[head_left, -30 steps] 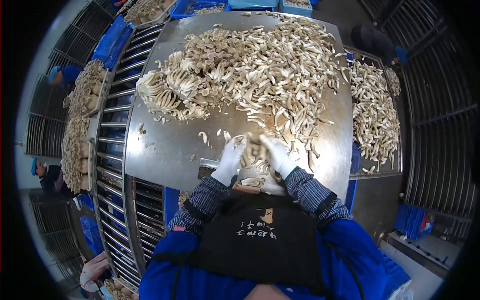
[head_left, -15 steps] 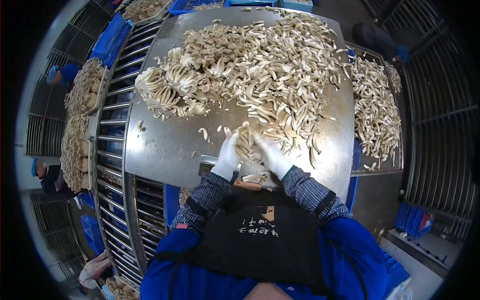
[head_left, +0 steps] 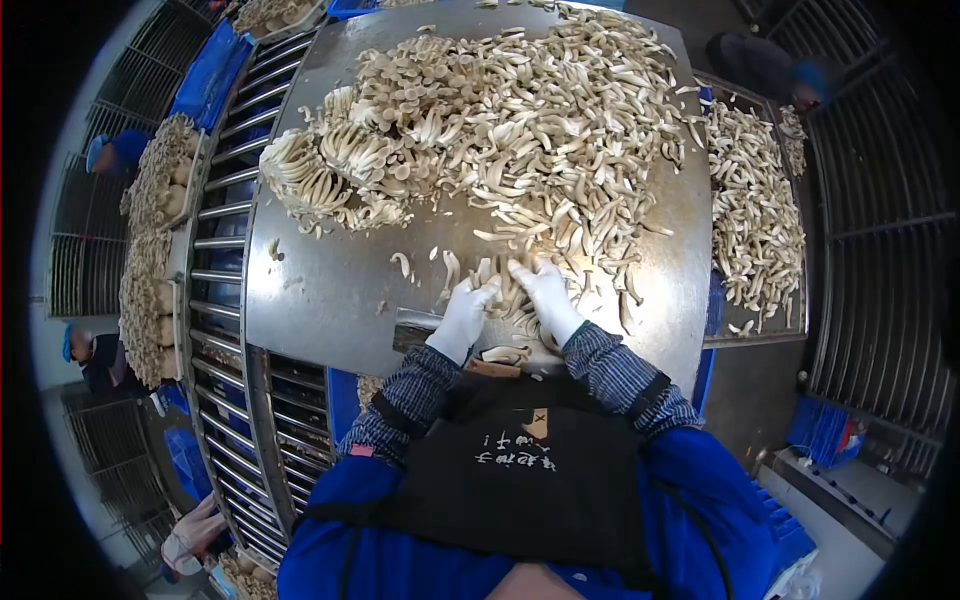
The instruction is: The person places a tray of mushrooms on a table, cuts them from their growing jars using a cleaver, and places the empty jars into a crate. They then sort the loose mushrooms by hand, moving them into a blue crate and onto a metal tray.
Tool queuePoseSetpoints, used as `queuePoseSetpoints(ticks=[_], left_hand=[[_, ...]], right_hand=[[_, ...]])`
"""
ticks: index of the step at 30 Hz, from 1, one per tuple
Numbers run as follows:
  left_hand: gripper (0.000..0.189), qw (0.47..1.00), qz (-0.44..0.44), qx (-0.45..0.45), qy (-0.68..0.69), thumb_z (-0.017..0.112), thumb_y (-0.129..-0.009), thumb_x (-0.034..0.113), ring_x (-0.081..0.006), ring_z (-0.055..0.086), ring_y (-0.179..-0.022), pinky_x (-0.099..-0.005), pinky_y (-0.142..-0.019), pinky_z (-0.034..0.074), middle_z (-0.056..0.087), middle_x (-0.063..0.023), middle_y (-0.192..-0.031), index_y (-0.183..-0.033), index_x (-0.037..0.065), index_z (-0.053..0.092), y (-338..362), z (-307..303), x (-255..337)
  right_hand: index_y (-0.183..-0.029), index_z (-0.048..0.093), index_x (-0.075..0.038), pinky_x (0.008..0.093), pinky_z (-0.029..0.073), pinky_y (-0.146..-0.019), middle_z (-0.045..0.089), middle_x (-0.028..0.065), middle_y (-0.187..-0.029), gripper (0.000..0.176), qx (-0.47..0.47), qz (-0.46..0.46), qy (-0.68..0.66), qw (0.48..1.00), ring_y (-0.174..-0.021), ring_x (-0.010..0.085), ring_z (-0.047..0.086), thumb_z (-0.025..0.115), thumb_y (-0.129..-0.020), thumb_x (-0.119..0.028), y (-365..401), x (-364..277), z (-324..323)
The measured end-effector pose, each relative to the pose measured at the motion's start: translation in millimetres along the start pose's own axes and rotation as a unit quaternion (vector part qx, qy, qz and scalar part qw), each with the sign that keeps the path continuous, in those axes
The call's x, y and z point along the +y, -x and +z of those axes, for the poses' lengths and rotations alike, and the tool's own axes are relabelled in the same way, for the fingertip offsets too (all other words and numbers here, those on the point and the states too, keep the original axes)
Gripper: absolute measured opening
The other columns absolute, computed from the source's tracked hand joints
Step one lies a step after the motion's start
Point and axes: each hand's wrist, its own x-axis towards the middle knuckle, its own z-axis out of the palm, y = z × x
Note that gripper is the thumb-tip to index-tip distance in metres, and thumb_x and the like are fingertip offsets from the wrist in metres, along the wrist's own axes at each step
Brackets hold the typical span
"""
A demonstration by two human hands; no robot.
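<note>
White gloves cover both hands at the near part of the steel table point(head_left: 340, 280). My left hand point(head_left: 464, 312) has its fingers closed round some mushrooms point(head_left: 485, 270), their tips showing past the glove. Just to the right, my right hand point(head_left: 548, 298) bends its fingers over mushroom pieces; whether it grips any is unclear. Between the hands lie loose mushroom pieces point(head_left: 520, 318). Beyond them spreads a large heap of separated mushrooms point(head_left: 560, 130), with whole clusters point(head_left: 370, 160) on its left side.
A roller conveyor point(head_left: 222, 243) runs along the left, with trays of mushroom clusters point(head_left: 150, 260) beyond it. At the right stands another tray of loose mushrooms point(head_left: 750, 210). Other people point(head_left: 100, 360) are at the left edge and upper right point(head_left: 765, 70).
My two hands have drawn a little apart, and the mushrooms between them have shifted. The view has moved slightly. The person at the upper right has moved.
</note>
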Motion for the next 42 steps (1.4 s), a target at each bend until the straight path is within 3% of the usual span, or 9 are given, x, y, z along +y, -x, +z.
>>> queuePoseSetpoints(ticks=[14, 19, 24, 30, 33, 37, 39, 40, 42], left_hand=[[0.022, 0.995, -0.003, -0.038, -0.096, 0.069, -0.093, 0.015, -0.0102, 0.062, -0.089, -0.0264, -0.082, 0.050, 0.065, -0.0005, -0.099, -0.112, 0.006, 0.065, -5.2, -9.6, 1.2], [0.022, 0.983, -0.005, -0.180, -0.016, 0.064, -0.096, 0.013, -0.0113, 0.063, -0.096, -0.0274, -0.079, 0.050, 0.066, -0.0028, -0.111, -0.117, 0.006, 0.062, -15.3, -15.7, -4.6], [0.024, 0.996, -0.029, 0.045, -0.075, 0.062, -0.100, 0.022, -0.0120, 0.065, -0.076, -0.0271, -0.064, 0.053, 0.069, -0.0032, -0.095, -0.119, 0.007, 0.061, -21.0, -34.1, 15.3], [0.027, 0.994, 0.048, -0.005, -0.099, 0.069, -0.096, 0.027, -0.0032, 0.057, -0.078, -0.0249, -0.061, 0.047, 0.065, 0.0041, -0.091, -0.113, 0.006, 0.068, -20.3, -16.4, 31.1], [0.027, 0.991, -0.005, 0.097, -0.088, 0.067, -0.097, 0.026, -0.0040, 0.057, -0.072, -0.0241, -0.056, 0.047, 0.065, 0.0031, -0.089, -0.116, 0.007, 0.066, -30.5, -35.7, 35.9], [0.029, 0.988, 0.034, 0.145, -0.048, 0.062, -0.098, 0.026, -0.0095, 0.060, -0.059, -0.0229, -0.047, 0.046, 0.066, -0.0028, -0.084, -0.120, 0.007, 0.061, -25.1, -78.8, 50.4], [0.027, 0.983, 0.034, 0.168, -0.064, 0.062, -0.097, 0.020, -0.0101, 0.063, -0.064, -0.0233, -0.051, 0.048, 0.067, -0.0033, -0.084, -0.120, 0.005, 0.060, -19.3, -100.2, 56.7], [0.026, 0.977, 0.064, 0.176, -0.099, 0.063, -0.098, 0.021, -0.0107, 0.064, -0.065, -0.0225, -0.053, 0.049, 0.067, -0.0037, -0.084, -0.118, 0.005, 0.061, -19.9, -113.0, 55.5], [0.023, 0.951, 0.152, 0.186, -0.197, 0.063, -0.096, 0.017, -0.0095, 0.062, -0.064, -0.0212, -0.055, 0.048, 0.068, -0.0036, -0.088, -0.117, 0.006, 0.061, -34.8, -152.8, 38.5]], right_hand=[[-0.117, 0.069, 0.001, 0.0266, 0.052, -0.081, 0.071, 0.0045, -0.104, 0.029, -0.064, 0.115, -0.182, 0.974, -0.087, 0.0100, 0.064, 0.070, -0.095, -0.018, -13.1, -4.3, -22.9], [-0.114, 0.067, 0.002, 0.0326, 0.057, -0.078, 0.072, 0.0097, -0.101, 0.025, -0.168, 0.076, 0.037, 0.982, -0.087, 0.0160, 0.069, 0.066, -0.096, -0.015, -25.8, 9.3, -14.0], [-0.118, 0.062, 0.003, 0.0320, 0.055, -0.079, 0.071, 0.0131, -0.100, 0.026, -0.077, 0.066, -0.267, 0.958, -0.085, 0.0198, 0.068, 0.061, -0.098, -0.014, -51.1, 16.4, -5.0], [-0.108, 0.066, 0.002, 0.0310, 0.055, -0.071, 0.070, 0.0124, -0.104, 0.029, -0.162, 0.116, 0.026, 0.980, -0.087, 0.0184, 0.069, 0.056, -0.103, -0.025, -51.7, 17.1, 16.8], [-0.112, 0.063, 0.002, 0.0320, 0.056, -0.070, 0.070, 0.0113, -0.101, 0.032, -0.034, 0.105, -0.209, 0.972, -0.089, 0.0205, 0.070, 0.055, -0.104, -0.028, -64.0, 2.3, 40.7], [-0.137, 0.046, 0.004, 0.0379, 0.056, -0.086, 0.052, 0.0229, -0.140, 0.050, 0.038, -0.037, -0.094, 0.994, -0.114, 0.0310, 0.063, 0.061, -0.100, -0.026, -91.3, -8.9, 58.5], [-0.138, 0.046, 0.005, 0.0420, 0.049, -0.100, 0.054, 0.0236, -0.134, 0.054, 0.160, -0.333, 0.428, 0.824, -0.124, 0.0370, 0.055, 0.066, -0.094, -0.020, -83.9, 13.1, 70.3], [-0.140, 0.044, 0.005, 0.0435, 0.041, -0.108, 0.054, 0.0243, -0.133, 0.064, 0.023, -0.317, 0.406, 0.857, -0.128, 0.0410, 0.050, 0.069, -0.086, -0.017, -74.1, -8.4, 79.0], [-0.124, 0.056, -0.004, 0.0447, 0.046, -0.099, 0.059, 0.0167, -0.118, 0.040, -0.131, -0.435, 0.584, 0.673, -0.109, 0.0364, 0.056, 0.061, -0.085, -0.014, -66.3, -8.7, 90.9]])
